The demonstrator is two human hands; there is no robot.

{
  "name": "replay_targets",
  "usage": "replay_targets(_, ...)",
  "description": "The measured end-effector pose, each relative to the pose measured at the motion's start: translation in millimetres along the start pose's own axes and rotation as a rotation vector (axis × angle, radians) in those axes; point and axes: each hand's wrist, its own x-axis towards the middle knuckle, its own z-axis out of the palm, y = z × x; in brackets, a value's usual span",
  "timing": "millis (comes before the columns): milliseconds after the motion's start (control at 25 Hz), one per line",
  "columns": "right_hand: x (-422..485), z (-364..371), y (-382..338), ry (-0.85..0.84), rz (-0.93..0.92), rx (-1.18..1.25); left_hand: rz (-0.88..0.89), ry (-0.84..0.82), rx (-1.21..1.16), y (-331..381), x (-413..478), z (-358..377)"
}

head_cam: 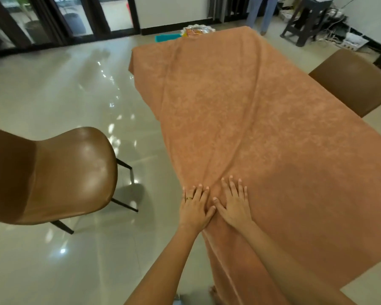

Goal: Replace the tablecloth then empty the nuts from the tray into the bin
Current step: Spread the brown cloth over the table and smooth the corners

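The left hand point(195, 205) and right hand point(233, 203) lay flat side by side, fingers spread, pressing the cloth point(251, 106) near the surface's near left edge; neither gripped anything. The cloth covered the surface, with long creases running toward the far end. Smoothing would likely go best by sweeping the palms apart along those folds, then evening the overhang. The tray point(197, 30) sat at the far end, whether on the cloth or beyond it was unclear. No bin showed, and no writing was readable.
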Motion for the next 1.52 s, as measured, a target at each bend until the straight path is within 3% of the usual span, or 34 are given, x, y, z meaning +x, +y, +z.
replay_targets(200,-25.0,13.7,-16.6,0.020,-0.054,-0.087,0.181,0.212,-0.097,-31.1,25.7,-13.8)
replay_targets(440,-24.8,10.8,-22.9,0.116,-0.007,-0.036,0.267,-0.138,-0.075,-63.6,117.8,-34.1)
replay_targets(560,23.9,-1.5,-33.3,0.273,0.082,0.011,0.214,-0.182,-0.028,-88.4,143.1,-33.8)
replay_targets(640,78.1,-6.2,-31.8,0.298,0.197,0.039,0.227,-0.110,0.001,-103.3,144.9,-31.9)
replay_targets(760,139.1,-2.0,-36.1,0.180,0.327,0.031,0.304,0.051,-0.001,-114.7,149.8,-31.2)
replay_targets(880,150.1,9.3,-49.3,0.123,0.326,-0.038,0.342,0.207,-0.068,-117.3,184.4,-41.0)
replay_targets(960,140.6,13.0,-57.7,0.097,0.282,-0.053,0.310,0.186,-0.092,-122.5,215.5,-51.1)
replay_targets(1040,141.4,13.6,-61.8,0.110,0.266,-0.043,0.264,0.060,-0.088,-135.1,246.5,-58.4)
replay_targets(1200,211.7,-2.1,-64.8,0.190,0.226,0.030,0.149,-0.079,-0.073,-176.9,293.8,-61.9)
replay_targets(1520,333.7,10.4,-114.7,0.057,0.213,-0.062,0.372,-0.049,-0.045,-229.5,329.0,-84.5)
